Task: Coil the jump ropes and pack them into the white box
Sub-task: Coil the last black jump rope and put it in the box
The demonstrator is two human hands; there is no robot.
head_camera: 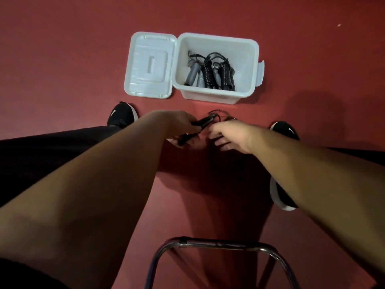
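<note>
The white box stands open on the red floor, its hinged lid lying flat to its left. Inside it lie several coiled jump ropes with grey and black handles. Just in front of the box, my left hand grips the black handles of another jump rope. A thin loop of its cord arcs over to my right hand, which is beside the left one with its fingers bent down around the cord. The cord itself is thin and partly hidden by my fingers.
My two black shoes are planted on the red floor either side of my hands. A third dark shoe shows under my right forearm. The metal frame of a chair is at the bottom, under me.
</note>
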